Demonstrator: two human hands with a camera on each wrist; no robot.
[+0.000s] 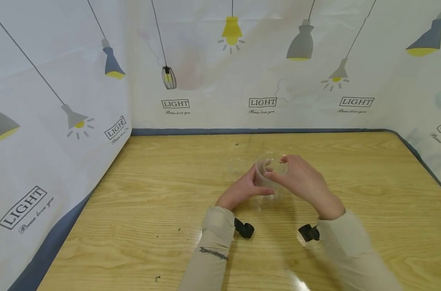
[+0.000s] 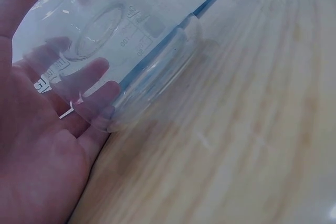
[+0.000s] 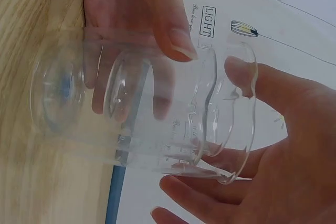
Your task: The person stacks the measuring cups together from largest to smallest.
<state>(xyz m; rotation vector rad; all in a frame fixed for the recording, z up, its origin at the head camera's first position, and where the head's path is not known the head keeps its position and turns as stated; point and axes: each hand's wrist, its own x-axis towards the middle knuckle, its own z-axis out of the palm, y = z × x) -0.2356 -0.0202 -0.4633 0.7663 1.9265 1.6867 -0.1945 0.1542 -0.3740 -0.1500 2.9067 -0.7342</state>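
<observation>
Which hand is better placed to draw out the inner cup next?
Right, probably: the right hand grips the inner cup where it sticks out, while the left hand holds the outer cup by its side, better for steadying.

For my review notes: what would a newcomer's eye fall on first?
Likely the transparent cup, right of centre in the head view, between the left hand on its body and the right hand at its rim. Next, the yellow pendant lamp printed on the white backdrop, top middle.
</observation>
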